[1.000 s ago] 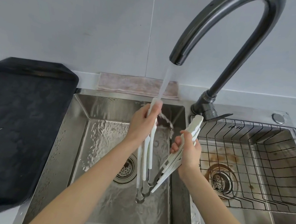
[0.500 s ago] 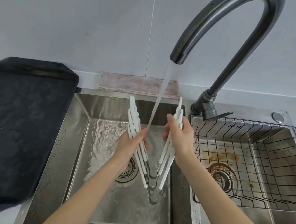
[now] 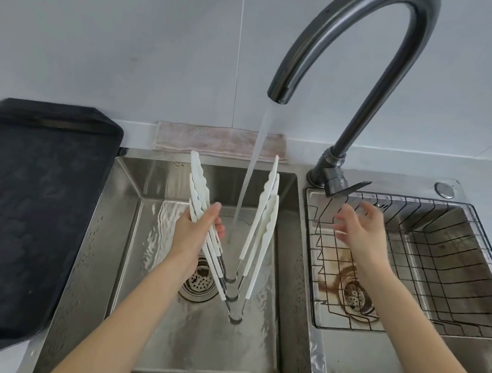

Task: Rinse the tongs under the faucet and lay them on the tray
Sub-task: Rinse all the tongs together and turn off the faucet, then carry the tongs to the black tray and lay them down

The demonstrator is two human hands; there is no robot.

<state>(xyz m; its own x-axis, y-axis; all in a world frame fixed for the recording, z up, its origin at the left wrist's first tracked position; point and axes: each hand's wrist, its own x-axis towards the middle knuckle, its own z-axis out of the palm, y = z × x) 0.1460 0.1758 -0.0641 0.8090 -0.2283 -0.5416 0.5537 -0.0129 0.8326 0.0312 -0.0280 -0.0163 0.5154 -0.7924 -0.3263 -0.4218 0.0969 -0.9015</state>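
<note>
Several white tongs (image 3: 258, 230) with metal hinges stand spread in a V over the left sink basin (image 3: 287, 199), hinges down. My left hand (image 3: 199, 230) grips their left arms; the right arms stand free. Water runs from the dark curved faucet (image 3: 352, 35) and falls between the two sets of arms. My right hand (image 3: 360, 230) is off the tongs, fingers apart and blurred, over the right basin near the faucet lever (image 3: 347, 188). The black tray (image 3: 8, 213) lies on the counter to the left, with nothing on it.
A black wire rack (image 3: 451, 267) sits in the right basin above a stained drain (image 3: 353, 295). A folded pinkish cloth (image 3: 213, 141) lies behind the left basin against the wall. The left basin's drain (image 3: 198, 285) is under my left wrist.
My right hand has let go of the tongs' right arms and moved right toward the faucet lever. My left hand alone holds the tongs, which stay spread under the water.
</note>
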